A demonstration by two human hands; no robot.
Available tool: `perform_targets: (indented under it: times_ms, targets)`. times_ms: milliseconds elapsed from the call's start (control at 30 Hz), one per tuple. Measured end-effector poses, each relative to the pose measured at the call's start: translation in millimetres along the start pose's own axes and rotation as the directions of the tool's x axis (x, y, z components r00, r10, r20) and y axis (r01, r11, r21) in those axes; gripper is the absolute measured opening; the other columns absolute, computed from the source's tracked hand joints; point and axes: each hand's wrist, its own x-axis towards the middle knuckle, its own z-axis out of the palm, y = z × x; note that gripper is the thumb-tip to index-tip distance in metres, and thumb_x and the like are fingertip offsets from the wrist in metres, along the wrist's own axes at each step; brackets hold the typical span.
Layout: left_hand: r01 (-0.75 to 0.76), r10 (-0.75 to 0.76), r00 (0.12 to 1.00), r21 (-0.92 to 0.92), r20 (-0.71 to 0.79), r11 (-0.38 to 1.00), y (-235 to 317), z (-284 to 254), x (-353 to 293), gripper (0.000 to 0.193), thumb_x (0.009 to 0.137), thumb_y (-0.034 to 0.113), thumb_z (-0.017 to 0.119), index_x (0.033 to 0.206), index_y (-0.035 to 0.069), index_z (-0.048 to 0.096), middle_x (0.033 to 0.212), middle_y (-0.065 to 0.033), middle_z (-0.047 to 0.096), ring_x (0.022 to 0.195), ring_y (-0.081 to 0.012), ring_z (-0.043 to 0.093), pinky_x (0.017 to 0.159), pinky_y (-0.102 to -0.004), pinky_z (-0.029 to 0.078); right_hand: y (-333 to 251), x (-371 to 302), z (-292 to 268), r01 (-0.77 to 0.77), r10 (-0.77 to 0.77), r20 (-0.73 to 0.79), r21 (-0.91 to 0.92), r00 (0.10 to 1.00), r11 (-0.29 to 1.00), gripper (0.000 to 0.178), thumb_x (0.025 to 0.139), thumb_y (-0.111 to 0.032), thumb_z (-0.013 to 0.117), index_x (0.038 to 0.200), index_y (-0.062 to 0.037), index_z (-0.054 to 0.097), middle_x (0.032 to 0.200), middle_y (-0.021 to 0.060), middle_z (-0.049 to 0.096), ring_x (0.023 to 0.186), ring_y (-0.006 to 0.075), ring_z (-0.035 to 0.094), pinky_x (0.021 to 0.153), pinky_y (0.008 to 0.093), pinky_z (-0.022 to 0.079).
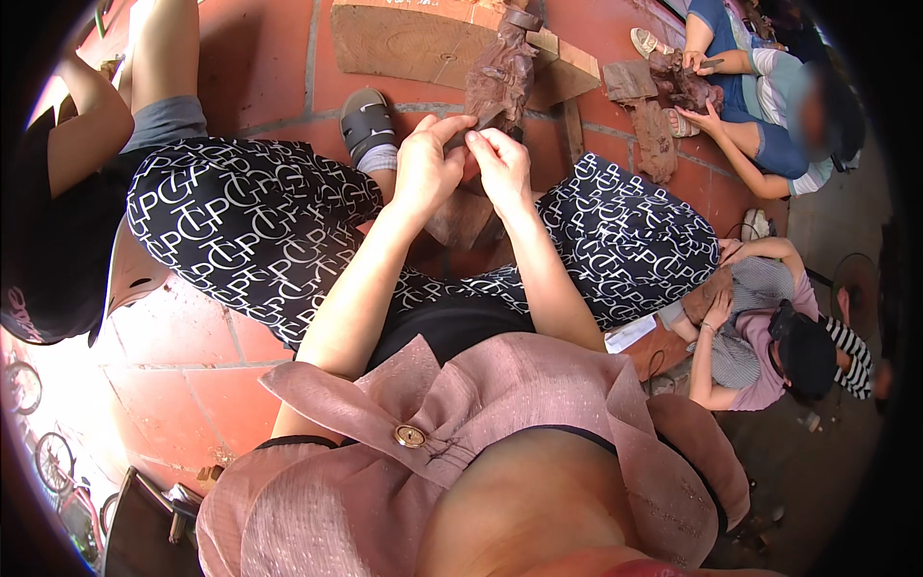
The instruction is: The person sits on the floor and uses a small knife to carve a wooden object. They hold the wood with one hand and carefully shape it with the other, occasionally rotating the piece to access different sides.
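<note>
My left hand (431,162) and my right hand (501,165) meet in front of me, above my spread knees. Between their fingertips is a small dark grey piece (459,140), thin and sheet-like; its exact kind does not show. Both hands are closed in a pinch around it. Just beyond the fingertips stands a carved reddish-brown wooden figure (501,72), its surface rough and knotted. Below my wrists, between my legs, a brown wood block (463,219) shows in part. The lower end of the carving is partly hidden by my hands.
A large pale timber block (409,46) lies behind the carving on red floor tiles (264,67). At the right, one person works on another carving (685,85) beside wood pieces (642,120); a second person sits lower down. Someone in black sits close at my left.
</note>
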Motion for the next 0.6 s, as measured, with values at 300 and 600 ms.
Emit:
perform_targets:
  times_ms: [300, 600]
  targets:
    - [-0.068, 0.053, 0.993, 0.147, 0.104, 0.987, 10, -7, 10, 0.038, 0.065, -0.006, 0.053, 0.099, 0.006, 0.066, 0.084, -0.0125, 0.059, 0.082, -0.0279, 0.060, 0.076, -0.0324, 0.047, -8, 2, 0, -0.096, 0.094, 0.024, 0.130, 0.995, 0.987, 0.019, 0.086, -0.010, 0.055, 0.073, 0.0023, 0.060, 0.062, 0.0061, 0.061, 0.051, 0.0107, 0.058, 0.046, 0.0231, 0.047]
    - [-0.041, 0.041, 0.999, 0.146, 0.000, 0.988, 18, -5, 0, 0.039, 0.068, -0.005, 0.053, 0.105, 0.005, 0.062, 0.095, -0.0146, 0.060, 0.090, -0.0314, 0.059, 0.079, -0.0363, 0.047, 0, 8, -1, 0.002, -0.002, 0.002, 0.011, 1.000, 1.000, 0.020, 0.086, -0.012, 0.057, 0.071, 0.0016, 0.058, 0.058, -0.0002, 0.055, 0.055, 0.0040, 0.049, 0.049, 0.0214, 0.041]
